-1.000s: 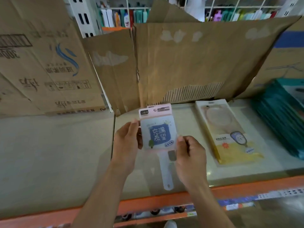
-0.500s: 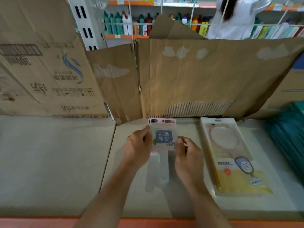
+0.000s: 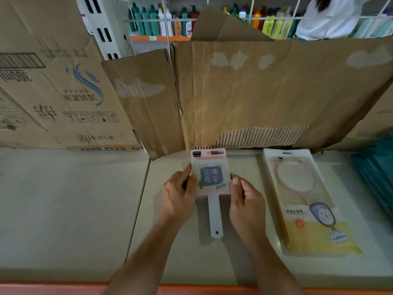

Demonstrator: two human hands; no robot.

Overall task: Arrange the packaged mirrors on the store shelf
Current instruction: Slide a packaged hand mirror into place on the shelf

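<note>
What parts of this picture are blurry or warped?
Head view: the pink packaged mirror is sharp, its label readable; the teal stack at the right edge and the person in white are smeared; the wide lens leans the white upright; lighting is dim.

Forearms extended forward, left hand (image 3: pixel 179 194) pinching packaged mirror (image 3: pixel 210 175), right hand (image 3: pixel 244 201) pinching opposite edge
</note>
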